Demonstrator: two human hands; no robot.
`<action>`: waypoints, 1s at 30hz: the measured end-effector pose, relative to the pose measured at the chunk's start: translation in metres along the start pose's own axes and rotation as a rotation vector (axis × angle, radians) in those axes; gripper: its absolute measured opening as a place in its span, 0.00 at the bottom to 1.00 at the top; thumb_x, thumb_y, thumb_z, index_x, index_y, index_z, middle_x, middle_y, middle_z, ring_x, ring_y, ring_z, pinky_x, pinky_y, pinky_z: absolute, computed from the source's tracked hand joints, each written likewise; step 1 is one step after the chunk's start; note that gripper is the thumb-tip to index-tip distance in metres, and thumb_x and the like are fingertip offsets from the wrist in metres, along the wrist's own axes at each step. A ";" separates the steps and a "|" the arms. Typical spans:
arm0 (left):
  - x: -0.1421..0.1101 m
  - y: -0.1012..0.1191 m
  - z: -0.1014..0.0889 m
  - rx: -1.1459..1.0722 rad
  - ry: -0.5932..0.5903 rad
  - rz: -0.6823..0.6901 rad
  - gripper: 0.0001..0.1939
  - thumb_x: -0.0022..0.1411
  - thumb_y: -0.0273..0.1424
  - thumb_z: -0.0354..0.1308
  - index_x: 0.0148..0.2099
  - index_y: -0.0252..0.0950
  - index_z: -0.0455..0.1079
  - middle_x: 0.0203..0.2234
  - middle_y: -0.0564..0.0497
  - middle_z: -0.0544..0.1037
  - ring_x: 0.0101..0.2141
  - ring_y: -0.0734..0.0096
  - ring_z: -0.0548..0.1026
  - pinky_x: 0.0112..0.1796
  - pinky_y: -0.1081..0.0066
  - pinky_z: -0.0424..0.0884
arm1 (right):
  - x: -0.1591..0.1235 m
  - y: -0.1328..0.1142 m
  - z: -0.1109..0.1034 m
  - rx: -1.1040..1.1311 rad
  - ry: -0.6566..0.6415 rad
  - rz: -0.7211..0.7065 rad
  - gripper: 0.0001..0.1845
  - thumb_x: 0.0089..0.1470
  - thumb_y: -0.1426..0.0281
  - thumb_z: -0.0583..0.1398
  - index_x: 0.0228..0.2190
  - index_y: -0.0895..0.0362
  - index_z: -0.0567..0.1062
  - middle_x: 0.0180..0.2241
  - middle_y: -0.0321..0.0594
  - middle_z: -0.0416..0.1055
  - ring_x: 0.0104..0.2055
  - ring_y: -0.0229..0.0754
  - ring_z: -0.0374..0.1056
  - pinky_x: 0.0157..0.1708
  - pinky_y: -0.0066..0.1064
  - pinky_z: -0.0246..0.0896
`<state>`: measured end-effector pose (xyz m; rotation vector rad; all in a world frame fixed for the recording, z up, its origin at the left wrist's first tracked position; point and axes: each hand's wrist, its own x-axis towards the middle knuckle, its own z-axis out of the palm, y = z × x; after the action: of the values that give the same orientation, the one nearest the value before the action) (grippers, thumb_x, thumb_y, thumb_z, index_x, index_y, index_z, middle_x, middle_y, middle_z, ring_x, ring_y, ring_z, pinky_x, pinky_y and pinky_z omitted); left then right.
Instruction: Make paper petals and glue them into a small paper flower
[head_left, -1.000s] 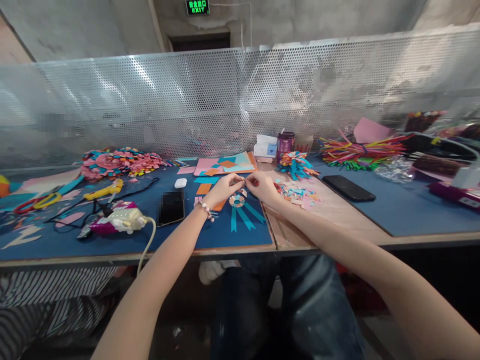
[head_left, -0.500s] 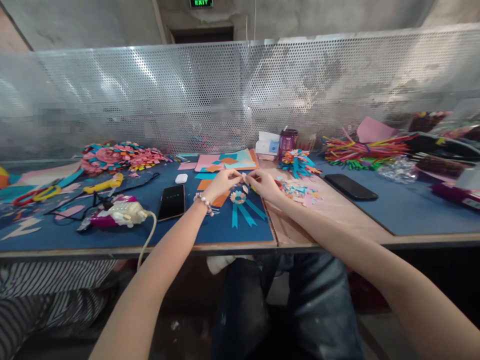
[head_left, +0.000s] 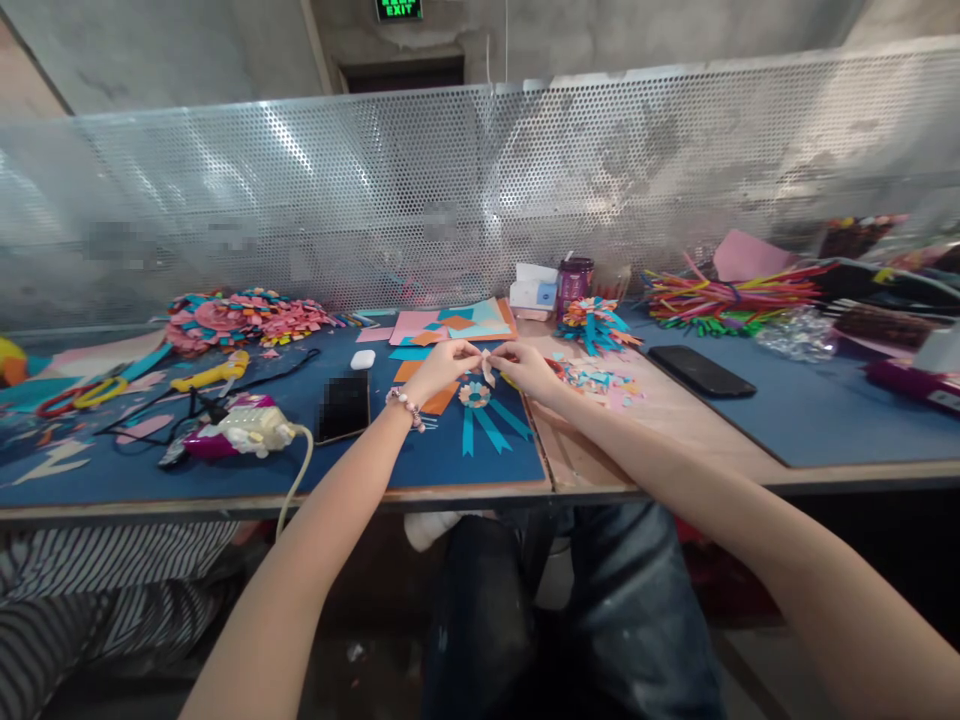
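My left hand (head_left: 448, 364) and my right hand (head_left: 527, 368) meet over the table, fingertips pinched together. Between them they hold a small pale pink paper piece (head_left: 487, 372), its lower end hanging down. Just below lies a paper rosette (head_left: 474, 396) with a peach-and-blue petalled head and several blue ribbon tails (head_left: 491, 432) fanned toward me. Orange paper (head_left: 420, 374) lies beside my left hand. Under and behind my right hand are small paper scraps (head_left: 600, 380) in pink, blue and orange.
At left lie a power strip (head_left: 251, 432), a black phone (head_left: 343, 408), a yellow glue gun (head_left: 210, 373) and scissors (head_left: 94, 392). A pile of paper flowers (head_left: 244, 322) sits behind. On the right are another phone (head_left: 701, 371), pipe cleaners (head_left: 735, 295) and a purple cup (head_left: 576, 282).
Both hands stay nearly in place, still pinching. The pale paper piece now hangs as a longer strip below the fingertips. The view has shifted slightly.
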<state>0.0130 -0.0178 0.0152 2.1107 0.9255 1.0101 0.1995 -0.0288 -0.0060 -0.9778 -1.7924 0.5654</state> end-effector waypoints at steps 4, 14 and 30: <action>-0.002 0.001 0.000 -0.004 0.004 -0.005 0.13 0.59 0.37 0.56 0.39 0.32 0.72 0.34 0.46 0.76 0.34 0.70 0.74 0.33 0.72 0.70 | 0.002 0.003 -0.001 -0.022 0.012 -0.009 0.14 0.50 0.61 0.58 0.27 0.59 0.76 0.29 0.40 0.73 0.32 0.40 0.66 0.33 0.31 0.59; -0.004 0.003 0.000 -0.027 0.013 -0.028 0.16 0.57 0.41 0.58 0.38 0.33 0.73 0.35 0.46 0.76 0.34 0.69 0.73 0.31 0.72 0.70 | 0.006 0.016 -0.003 -0.140 0.026 -0.143 0.16 0.53 0.58 0.58 0.26 0.57 0.77 0.34 0.43 0.72 0.39 0.44 0.66 0.41 0.34 0.59; -0.004 0.003 0.001 -0.063 0.003 -0.064 0.15 0.58 0.39 0.58 0.41 0.33 0.73 0.38 0.45 0.76 0.35 0.70 0.73 0.33 0.72 0.71 | 0.004 0.014 -0.001 -0.162 0.071 -0.078 0.15 0.53 0.59 0.60 0.27 0.57 0.78 0.35 0.43 0.71 0.41 0.45 0.66 0.44 0.36 0.58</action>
<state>0.0128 -0.0229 0.0155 2.0153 0.9443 0.9976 0.2046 -0.0174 -0.0134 -1.0200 -1.8256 0.3369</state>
